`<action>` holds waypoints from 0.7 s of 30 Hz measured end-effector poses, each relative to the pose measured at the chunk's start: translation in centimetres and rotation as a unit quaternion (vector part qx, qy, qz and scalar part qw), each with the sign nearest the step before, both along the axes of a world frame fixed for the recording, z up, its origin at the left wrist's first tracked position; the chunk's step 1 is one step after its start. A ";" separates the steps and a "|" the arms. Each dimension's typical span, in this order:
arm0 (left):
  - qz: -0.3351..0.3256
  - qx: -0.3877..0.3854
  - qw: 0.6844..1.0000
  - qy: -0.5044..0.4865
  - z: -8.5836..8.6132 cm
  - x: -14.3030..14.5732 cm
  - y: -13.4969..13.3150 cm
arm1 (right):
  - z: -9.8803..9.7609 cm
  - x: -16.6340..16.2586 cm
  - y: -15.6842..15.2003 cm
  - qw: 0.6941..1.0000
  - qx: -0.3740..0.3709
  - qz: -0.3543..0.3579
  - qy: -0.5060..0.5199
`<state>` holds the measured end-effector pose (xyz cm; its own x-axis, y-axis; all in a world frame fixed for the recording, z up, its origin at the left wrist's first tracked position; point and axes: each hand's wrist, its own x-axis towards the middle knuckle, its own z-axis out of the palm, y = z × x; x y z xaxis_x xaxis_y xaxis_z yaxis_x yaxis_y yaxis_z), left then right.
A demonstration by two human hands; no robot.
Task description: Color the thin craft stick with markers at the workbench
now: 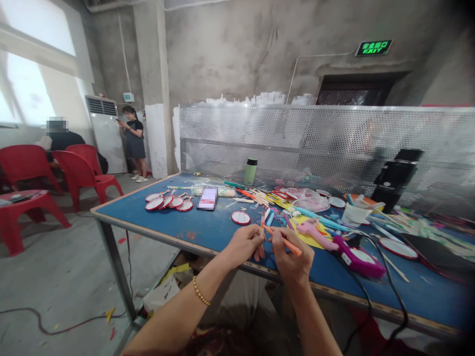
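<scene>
My left hand [245,244] is closed on a small flat wooden stick [262,220], held upright over the table's near edge. Its upper part looks orange-red. An orange marker [292,246] sits in the closed fingers of my right hand [295,261], and its tip end meets or nearly meets the stick. Just beyond my hands lies a small white disc with a red rim [241,218]. Several similar red-rimmed discs with stick handles [154,203] are grouped farther left. A pink glue gun [315,233] lies right of my right hand.
The blue table [144,225] holds a phone [208,199], a green bottle [251,171], a white cup of tools [354,216], a purple device [359,261] with black cables, and loose craft scraps. A perforated metal panel [315,143] borders the back. Two people are at far left.
</scene>
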<state>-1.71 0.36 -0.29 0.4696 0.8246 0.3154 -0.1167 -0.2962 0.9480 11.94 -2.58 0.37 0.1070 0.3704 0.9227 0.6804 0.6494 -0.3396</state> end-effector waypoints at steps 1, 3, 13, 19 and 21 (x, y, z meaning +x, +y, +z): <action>0.000 0.001 1.000 0.000 0.0 0.0 0.0 | -0.1 0.0 0.1 1.000 0.002 -0.003 0.006; 0.001 0.003 1.000 0.001 0.1 0.0 -0.1 | -0.3 0.0 0.3 1.000 0.002 -0.005 0.014; 0.006 0.006 1.000 0.005 0.2 0.0 -0.2 | -0.4 0.1 0.4 1.000 -0.011 -0.001 0.011; 0.005 0.001 1.000 0.009 0.2 0.0 -0.3 | -0.1 0.0 0.1 1.000 -0.007 -0.008 0.019; 0.010 0.001 1.000 0.012 0.2 0.0 -0.2 | -0.1 0.0 0.1 1.000 -0.010 0.002 0.016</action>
<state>-1.71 0.13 -0.08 0.4597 0.8338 0.3057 -0.0885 -0.2994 0.9500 11.92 -2.47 0.29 0.1354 0.3892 0.9111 0.6667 0.6445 -0.3744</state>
